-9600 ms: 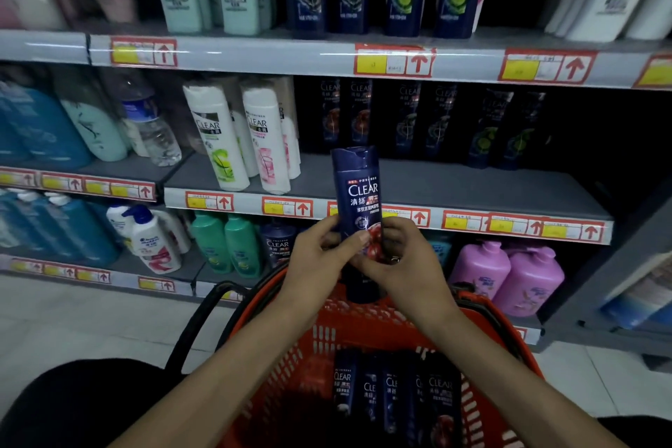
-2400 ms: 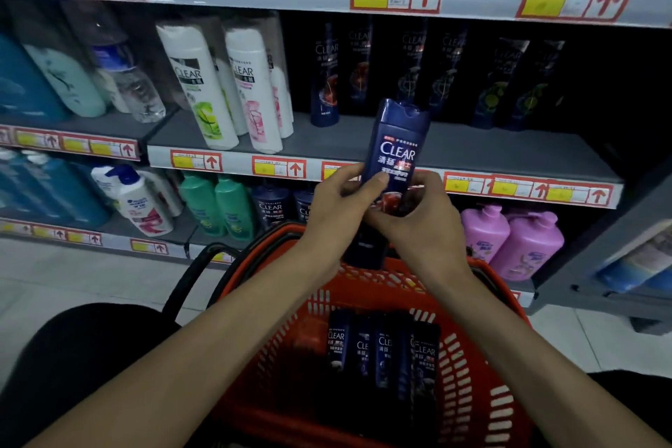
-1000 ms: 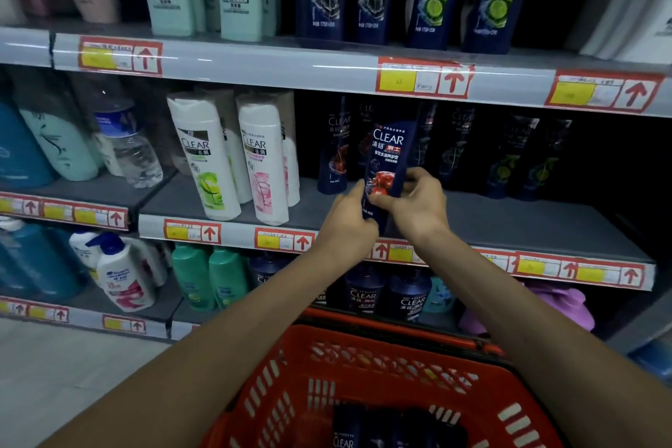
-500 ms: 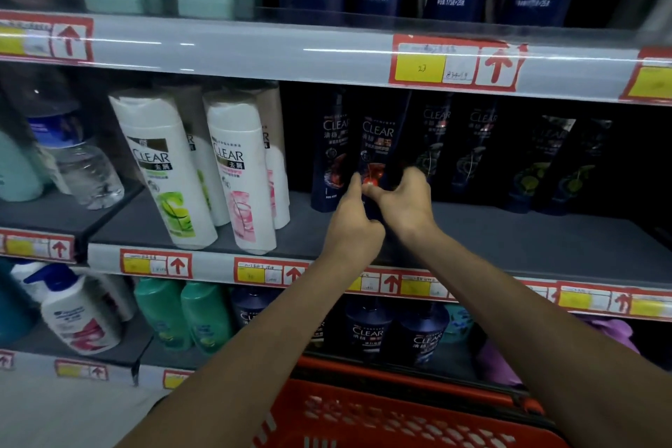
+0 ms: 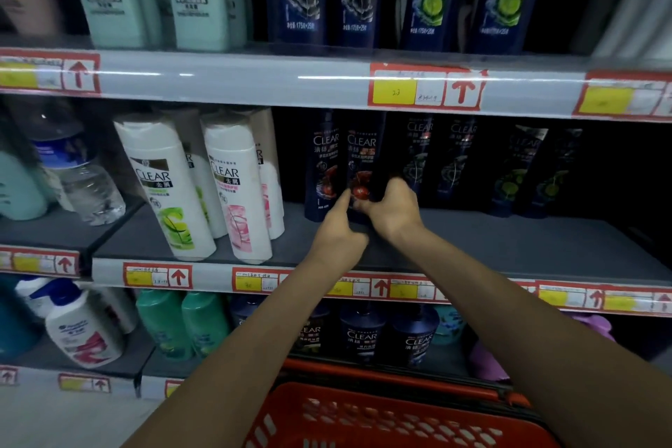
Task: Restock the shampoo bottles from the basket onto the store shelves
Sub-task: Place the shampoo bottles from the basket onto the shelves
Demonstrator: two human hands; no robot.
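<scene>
Just left of the left hand [image 5: 340, 229] a second dark blue bottle [image 5: 324, 167] stands upright, touching or nearly touching the one being set down; further left stand two white bottles [image 5: 203, 185], leaning slightly, with more behind them; right of the right hand [image 5: 394, 209] a row of dark bottles [image 5: 451, 160] sits back in shadow; the shelf edge above [image 5: 254, 78] hangs close over the caps. The dark blue shampoo bottle [image 5: 363, 164] stands upright on the grey middle shelf [image 5: 509, 247], white CLEAR lettering over a red picture; the right hand is curled around its lower right side, the left touches its lower left with thumb and fingertips. Its base is hidden behind both hands, and its cap is lost in the dark; below the forearms only the rim of the red basket [image 5: 381, 422] shows, its contents cut off.
</scene>
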